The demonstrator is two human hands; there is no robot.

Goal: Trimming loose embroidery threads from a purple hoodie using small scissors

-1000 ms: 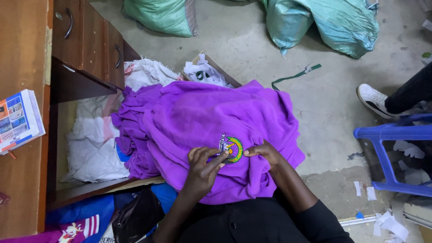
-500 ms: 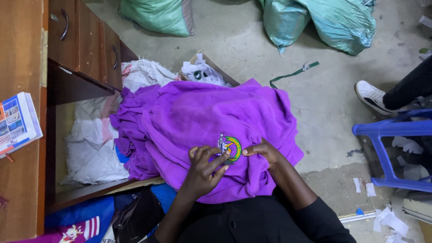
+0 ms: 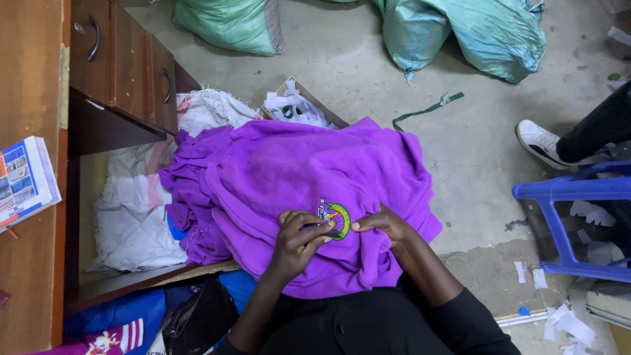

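A pile of purple knit garments (image 3: 296,177) lies across my lap and onto the floor. On the top one is a round embroidered badge (image 3: 336,220) in green and yellow. My left hand (image 3: 299,238) rests on the fabric just left of the badge, fingers curled and pinching at its edge. My right hand (image 3: 381,223) pinches the purple fabric at the badge's right edge. Whether a small tool sits in my left fingers is too small to tell.
A wooden desk (image 3: 39,98) with drawers stands at left, a booklet (image 3: 26,181) on top. White cloth (image 3: 131,204) fills the open space under it. Green sacks (image 3: 460,33) lie at the back. A blue plastic stool (image 3: 572,217) and another person's shoe (image 3: 539,141) are at right.
Both hands stay at the badge with only slight finger shifts. The view has drifted a little; the garment pile has not moved.
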